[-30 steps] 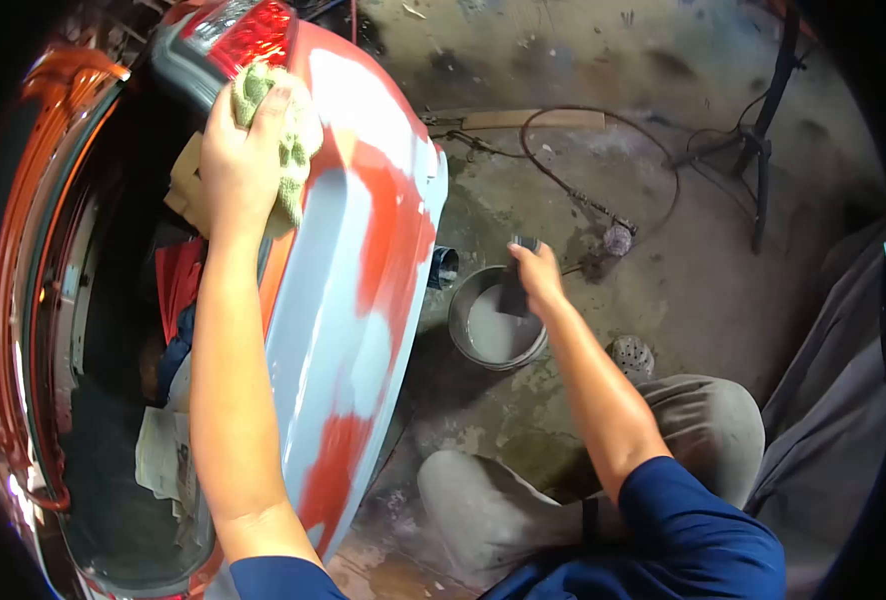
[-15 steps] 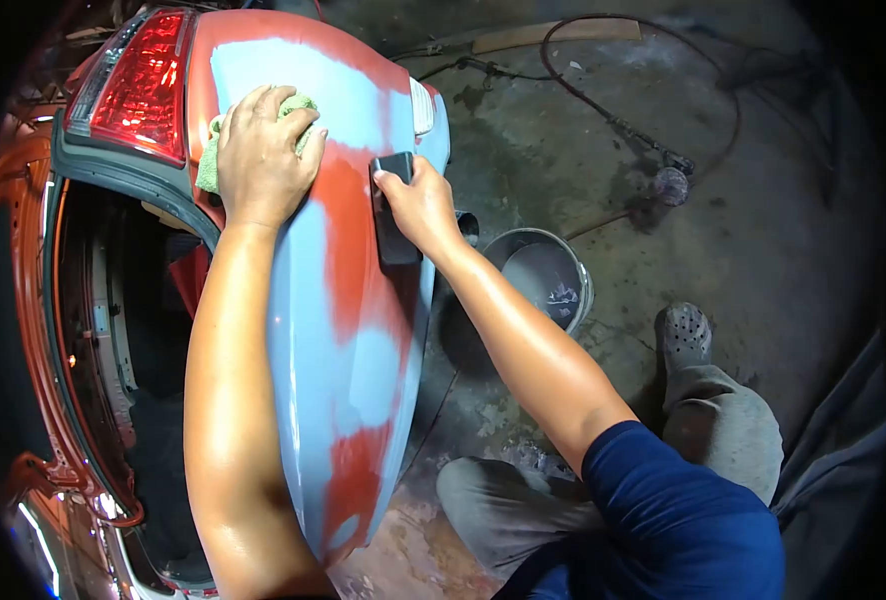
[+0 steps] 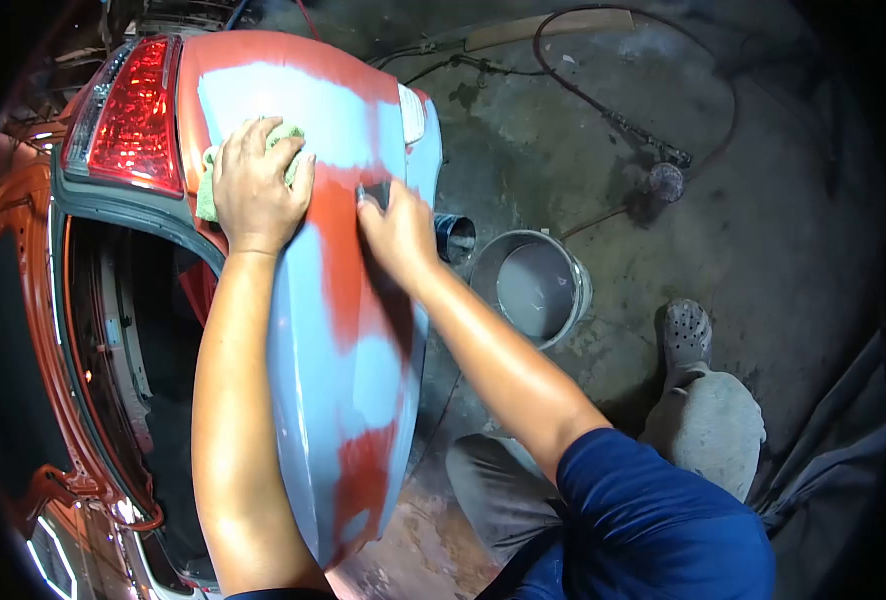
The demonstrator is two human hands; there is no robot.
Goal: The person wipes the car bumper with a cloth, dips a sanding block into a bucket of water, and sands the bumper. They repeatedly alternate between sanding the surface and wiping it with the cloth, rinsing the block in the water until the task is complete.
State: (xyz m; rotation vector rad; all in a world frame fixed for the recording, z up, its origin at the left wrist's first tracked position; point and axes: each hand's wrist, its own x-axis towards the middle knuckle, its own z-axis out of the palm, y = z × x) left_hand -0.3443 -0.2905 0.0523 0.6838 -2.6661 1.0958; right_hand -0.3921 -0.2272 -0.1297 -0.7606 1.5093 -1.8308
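Note:
A green cloth [image 3: 207, 195] lies bunched under my left hand [image 3: 258, 190], which presses it onto the upper part of the bumper. My right hand [image 3: 400, 235] grips a dark sanding block [image 3: 376, 191] against the red area, and most of the block is hidden by the hand. The bumper [image 3: 298, 400] is patched in light blue and orange-red. Above and left of my left hand is the red tail light [image 3: 135, 115]. A white reflector [image 3: 411, 114] sits on the bumper's outer edge, up and right of my right hand.
A bucket of greyish liquid [image 3: 581, 290] stands on the floor right of the bumper, with a dark can [image 3: 455, 238] beside it. A hose [image 3: 603, 110] curls across the floor at the upper right. The open car body [image 3: 58, 350] is at the left.
My right hand has moved slightly left with the block, which now shows less and looks turned. My left hand stays on the cloth. The view has shifted a little.

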